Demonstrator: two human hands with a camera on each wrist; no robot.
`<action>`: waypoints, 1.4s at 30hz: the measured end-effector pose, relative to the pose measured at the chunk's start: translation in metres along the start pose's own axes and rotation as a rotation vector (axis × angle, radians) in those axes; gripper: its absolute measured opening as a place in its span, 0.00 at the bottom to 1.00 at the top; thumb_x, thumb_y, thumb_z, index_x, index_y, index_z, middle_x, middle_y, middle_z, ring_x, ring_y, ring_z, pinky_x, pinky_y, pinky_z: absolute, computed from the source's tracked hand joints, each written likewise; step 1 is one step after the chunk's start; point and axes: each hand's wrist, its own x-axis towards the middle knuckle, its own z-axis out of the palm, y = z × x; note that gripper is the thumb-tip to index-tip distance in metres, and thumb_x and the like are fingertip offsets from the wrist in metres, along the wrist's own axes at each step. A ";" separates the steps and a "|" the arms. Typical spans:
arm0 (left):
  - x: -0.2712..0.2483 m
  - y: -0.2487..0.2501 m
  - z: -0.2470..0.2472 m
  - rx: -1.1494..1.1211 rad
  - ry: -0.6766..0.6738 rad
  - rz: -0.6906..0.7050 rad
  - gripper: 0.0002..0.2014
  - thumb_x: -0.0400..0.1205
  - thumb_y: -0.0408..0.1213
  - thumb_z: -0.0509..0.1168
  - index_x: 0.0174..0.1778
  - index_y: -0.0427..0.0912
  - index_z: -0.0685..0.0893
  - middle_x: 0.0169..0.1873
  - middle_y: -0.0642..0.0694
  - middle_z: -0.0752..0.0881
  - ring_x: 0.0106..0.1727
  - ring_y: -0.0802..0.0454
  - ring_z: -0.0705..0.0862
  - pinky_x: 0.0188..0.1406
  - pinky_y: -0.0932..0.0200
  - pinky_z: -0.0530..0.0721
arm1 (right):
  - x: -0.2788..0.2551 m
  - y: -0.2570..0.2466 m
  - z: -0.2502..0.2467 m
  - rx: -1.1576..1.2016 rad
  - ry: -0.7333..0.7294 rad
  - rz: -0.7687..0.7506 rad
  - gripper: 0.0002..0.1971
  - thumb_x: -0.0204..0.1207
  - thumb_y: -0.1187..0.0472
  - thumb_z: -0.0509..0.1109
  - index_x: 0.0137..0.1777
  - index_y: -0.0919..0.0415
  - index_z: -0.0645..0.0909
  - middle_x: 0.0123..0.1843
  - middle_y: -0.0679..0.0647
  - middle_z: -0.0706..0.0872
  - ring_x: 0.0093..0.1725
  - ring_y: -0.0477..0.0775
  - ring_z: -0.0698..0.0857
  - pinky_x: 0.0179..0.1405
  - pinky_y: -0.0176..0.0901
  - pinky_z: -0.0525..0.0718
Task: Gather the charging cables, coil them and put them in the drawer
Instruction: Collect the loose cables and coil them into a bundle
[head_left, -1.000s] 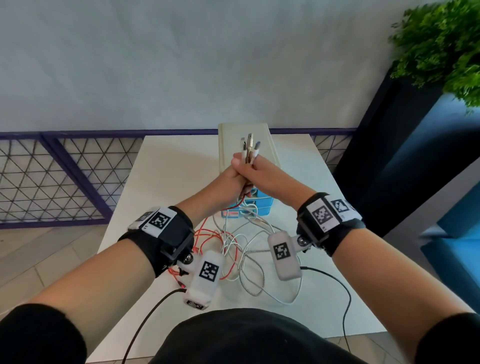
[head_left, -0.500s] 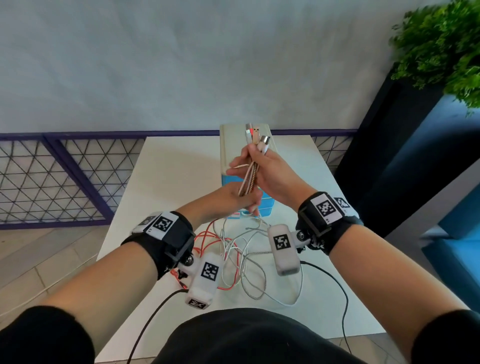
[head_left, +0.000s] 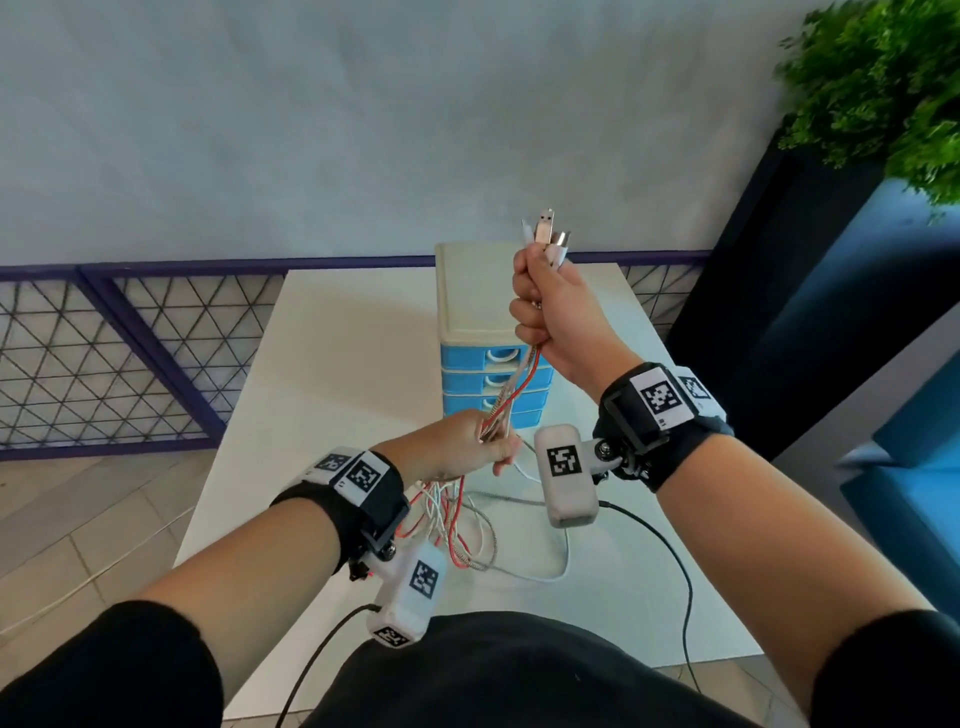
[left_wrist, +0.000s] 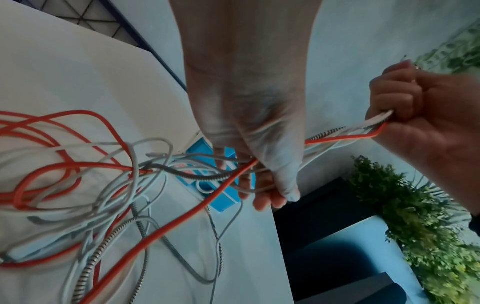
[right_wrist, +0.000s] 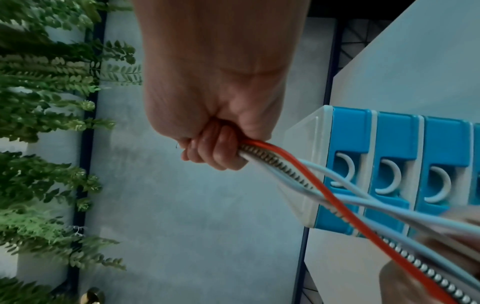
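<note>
Several charging cables, red, white and metal-braided (head_left: 511, 395), run taut between my two hands. My right hand (head_left: 545, 312) is raised above the drawer unit (head_left: 470, 306) and grips the bundle near the plugs (head_left: 545, 234), which stick out above the fist. In the right wrist view the right hand (right_wrist: 215, 152) is a fist round the cables (right_wrist: 283, 162). Lower down, my left hand (head_left: 483, 441) holds the same bundle with curled fingers. In the left wrist view the left hand (left_wrist: 259, 181) curls round the cables (left_wrist: 233, 174). The loose ends lie tangled on the white table (head_left: 337, 338).
The drawer unit has a cream top and several blue drawers (head_left: 491, 382), all closed, at the table's far middle. A purple mesh railing (head_left: 104, 364) runs behind the table on the left. A dark planter (head_left: 805, 260) with a green plant (head_left: 883, 88) stands right.
My right hand has risen with the plug ends, drawing the cables up and taut. My left hand has slid down the bundle toward the table.
</note>
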 end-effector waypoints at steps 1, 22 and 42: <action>0.000 -0.003 0.002 0.027 0.005 -0.015 0.17 0.84 0.40 0.61 0.26 0.48 0.76 0.17 0.62 0.79 0.21 0.73 0.75 0.25 0.79 0.69 | 0.000 0.000 0.001 -0.011 0.010 -0.004 0.15 0.88 0.53 0.53 0.40 0.55 0.71 0.25 0.45 0.65 0.18 0.40 0.58 0.13 0.32 0.57; 0.011 0.010 -0.039 -0.202 0.106 0.117 0.36 0.72 0.72 0.57 0.72 0.55 0.72 0.69 0.58 0.78 0.70 0.63 0.75 0.72 0.60 0.70 | 0.009 0.008 0.004 -0.001 0.082 0.035 0.17 0.88 0.52 0.54 0.37 0.54 0.68 0.23 0.45 0.63 0.17 0.42 0.58 0.13 0.31 0.56; 0.015 0.030 -0.047 -0.241 -0.059 0.080 0.26 0.83 0.58 0.53 0.32 0.40 0.76 0.24 0.48 0.76 0.29 0.56 0.81 0.47 0.63 0.79 | 0.006 0.012 -0.011 0.279 0.054 0.115 0.21 0.85 0.41 0.52 0.35 0.52 0.68 0.22 0.44 0.60 0.16 0.41 0.55 0.10 0.32 0.53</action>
